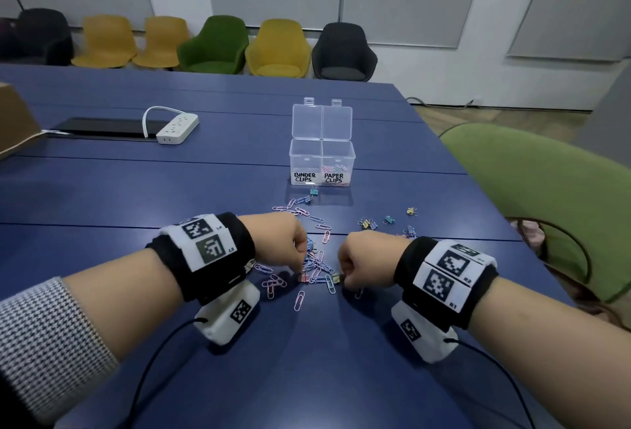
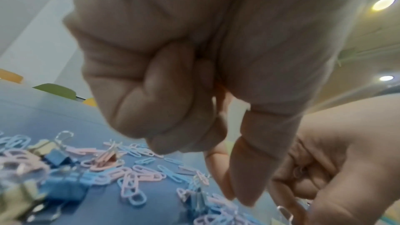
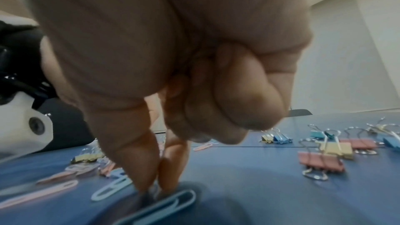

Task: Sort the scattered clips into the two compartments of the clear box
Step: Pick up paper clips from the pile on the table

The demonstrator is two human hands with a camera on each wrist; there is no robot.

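Both hands down over the clip pile on the blue bench (image 1: 170,196). Left hand (image 1: 280,241): fingers curled, thumb and forefinger tips together above the paper clips (image 1: 317,266); whether that grip holds one, cannot tell. Right hand (image 1: 365,263): thumb and forefinger pressed together at the bench surface beside a blue paper clip (image 3: 164,206), nothing clearly held. Binder clips (image 1: 368,224) scattered nearby. Clear box (image 1: 322,162) farther back, lid open, some paper clips in its right compartment.
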